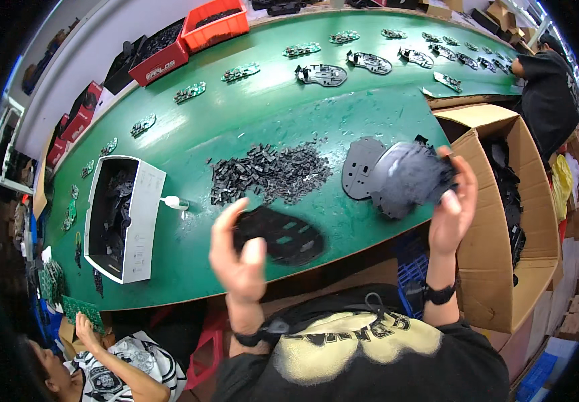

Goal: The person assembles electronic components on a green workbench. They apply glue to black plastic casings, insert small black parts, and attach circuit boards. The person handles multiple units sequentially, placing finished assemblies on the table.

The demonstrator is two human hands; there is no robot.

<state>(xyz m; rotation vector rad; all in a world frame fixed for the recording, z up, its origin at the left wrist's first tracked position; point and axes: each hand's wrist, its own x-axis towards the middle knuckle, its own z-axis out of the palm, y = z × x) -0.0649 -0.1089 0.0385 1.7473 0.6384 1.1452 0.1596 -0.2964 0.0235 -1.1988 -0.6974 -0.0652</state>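
Note:
My left hand (241, 258) grips the left end of a flat black plastic shell (289, 240) with several slots, held low over the front of the green table. Blurred by motion, my right hand (456, 201) has its fingers and thumb around the right edge of a dark rounded plastic shell (407, 175). Just left of that shell lies a flat dark baseplate (358, 167) with small holes, partly covered by it. Between and beyond my hands spreads a loose heap of small black plastic parts (266, 173). A small white-capped bottle (177, 202) lies left of the heap.
A white box (143, 228) of black parts stands at left; an open cardboard box (467, 161) adjoins the table's right edge. Circuit boards (241, 72) and open housings (322, 76) line the far side. Co-workers sit lower left, holding a green board (83, 313), and far right.

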